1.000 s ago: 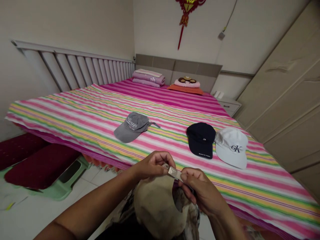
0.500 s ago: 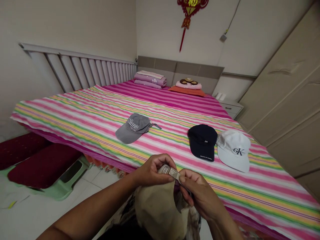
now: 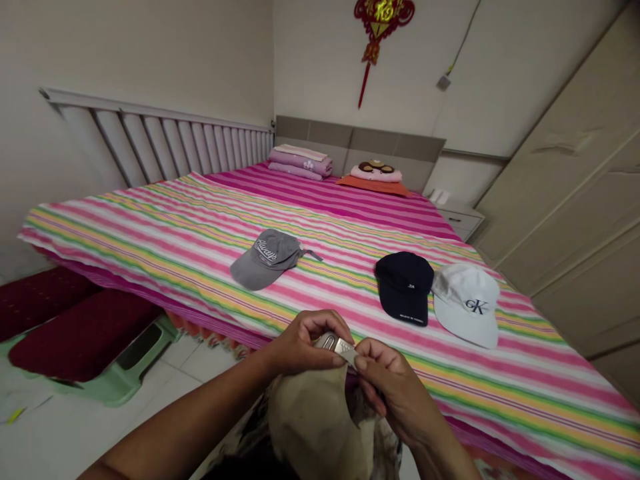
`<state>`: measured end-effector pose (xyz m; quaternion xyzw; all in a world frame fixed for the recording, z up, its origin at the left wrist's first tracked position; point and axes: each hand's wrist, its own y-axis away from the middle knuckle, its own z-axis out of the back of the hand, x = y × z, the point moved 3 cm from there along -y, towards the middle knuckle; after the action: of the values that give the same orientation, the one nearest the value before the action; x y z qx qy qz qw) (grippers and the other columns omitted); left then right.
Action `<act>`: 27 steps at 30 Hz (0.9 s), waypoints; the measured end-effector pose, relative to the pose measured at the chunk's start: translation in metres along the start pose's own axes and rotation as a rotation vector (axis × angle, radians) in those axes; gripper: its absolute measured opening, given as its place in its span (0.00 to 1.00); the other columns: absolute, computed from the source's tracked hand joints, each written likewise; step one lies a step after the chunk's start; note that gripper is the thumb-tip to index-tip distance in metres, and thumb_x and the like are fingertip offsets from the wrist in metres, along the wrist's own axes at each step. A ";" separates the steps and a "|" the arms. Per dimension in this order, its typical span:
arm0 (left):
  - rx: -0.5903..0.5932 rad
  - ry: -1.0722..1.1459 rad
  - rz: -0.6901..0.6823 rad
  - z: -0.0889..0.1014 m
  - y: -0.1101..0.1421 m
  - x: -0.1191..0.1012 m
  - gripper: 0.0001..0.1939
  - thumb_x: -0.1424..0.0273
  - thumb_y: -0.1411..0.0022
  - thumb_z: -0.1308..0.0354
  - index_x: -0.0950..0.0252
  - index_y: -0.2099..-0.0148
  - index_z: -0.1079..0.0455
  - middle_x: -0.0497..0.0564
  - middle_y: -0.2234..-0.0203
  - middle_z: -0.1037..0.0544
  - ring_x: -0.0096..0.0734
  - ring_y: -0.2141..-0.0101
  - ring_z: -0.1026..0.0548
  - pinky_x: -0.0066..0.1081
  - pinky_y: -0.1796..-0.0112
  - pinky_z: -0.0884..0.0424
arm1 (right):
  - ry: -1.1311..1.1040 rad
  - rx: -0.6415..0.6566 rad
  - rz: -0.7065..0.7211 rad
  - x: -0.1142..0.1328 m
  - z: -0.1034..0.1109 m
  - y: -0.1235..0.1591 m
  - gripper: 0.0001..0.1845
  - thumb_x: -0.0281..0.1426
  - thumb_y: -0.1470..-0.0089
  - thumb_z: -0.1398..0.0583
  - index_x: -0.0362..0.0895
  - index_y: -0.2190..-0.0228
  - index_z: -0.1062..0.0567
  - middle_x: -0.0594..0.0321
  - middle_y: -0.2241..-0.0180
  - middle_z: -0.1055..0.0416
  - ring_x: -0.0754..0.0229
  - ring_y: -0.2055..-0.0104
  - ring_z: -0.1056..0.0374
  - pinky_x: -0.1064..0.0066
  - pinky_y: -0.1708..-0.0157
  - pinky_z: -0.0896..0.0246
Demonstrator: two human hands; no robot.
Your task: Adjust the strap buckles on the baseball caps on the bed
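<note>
A beige cap [image 3: 310, 420] hangs in front of me at the bottom centre, back side up. My left hand [image 3: 300, 343] pinches its strap at the small metal buckle [image 3: 336, 344]. My right hand [image 3: 387, 383] pinches the strap end just right of the buckle. Both hands are closed on the strap, fingertips almost touching. On the striped bed [image 3: 175, 227] lie a grey cap [image 3: 267, 257], a navy cap [image 3: 406, 285] and a white cap [image 3: 467, 303].
Folded bedding [image 3: 300, 161] and a pillow with a plush toy [image 3: 376, 175] lie at the headboard. A nightstand [image 3: 457, 217] and wardrobe doors [image 3: 575, 200] stand right. Dark red cushions on a green stool [image 3: 85, 337] sit on the floor left.
My hands have drawn slightly closer together on the strap at the buckle. The view has tilted a little; the caps on the bed have not moved.
</note>
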<state>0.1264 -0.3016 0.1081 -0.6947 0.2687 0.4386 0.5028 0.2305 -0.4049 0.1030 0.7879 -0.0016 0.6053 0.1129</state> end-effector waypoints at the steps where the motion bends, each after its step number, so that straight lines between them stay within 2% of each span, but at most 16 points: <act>1: -0.002 0.000 -0.001 0.001 0.000 0.000 0.13 0.74 0.55 0.36 0.69 0.64 0.30 0.54 0.69 0.29 0.29 0.68 0.31 0.29 0.67 0.36 | 0.000 0.000 0.002 0.000 0.000 0.000 0.16 0.40 0.56 0.39 0.41 0.79 0.37 0.76 0.92 0.46 0.77 0.91 0.59 0.79 0.89 0.71; 8: -0.012 0.044 0.021 0.002 0.001 0.005 0.13 0.76 0.56 0.36 0.68 0.65 0.30 0.53 0.68 0.28 0.28 0.68 0.30 0.28 0.68 0.36 | -0.004 -0.046 0.031 0.001 -0.002 0.001 0.17 0.40 0.57 0.38 0.41 0.79 0.36 0.77 0.91 0.47 0.77 0.90 0.60 0.79 0.89 0.71; 18: -0.007 -0.013 -0.040 0.002 0.001 0.002 0.13 0.77 0.56 0.36 0.67 0.64 0.28 0.54 0.68 0.28 0.31 0.66 0.29 0.31 0.65 0.35 | -0.055 -0.012 0.010 0.000 -0.003 -0.001 0.17 0.39 0.59 0.36 0.41 0.80 0.36 0.77 0.92 0.47 0.77 0.91 0.59 0.79 0.89 0.71; 27: -0.036 0.096 -0.026 0.000 0.000 0.001 0.12 0.77 0.57 0.35 0.68 0.67 0.29 0.53 0.69 0.28 0.28 0.68 0.30 0.28 0.67 0.35 | -0.142 -0.032 0.040 0.000 -0.007 -0.002 0.15 0.37 0.59 0.36 0.41 0.80 0.34 0.76 0.91 0.47 0.77 0.91 0.60 0.78 0.89 0.72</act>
<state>0.1267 -0.3013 0.1069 -0.7272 0.2756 0.4029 0.4826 0.2245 -0.4021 0.1045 0.8268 -0.0350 0.5498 0.1133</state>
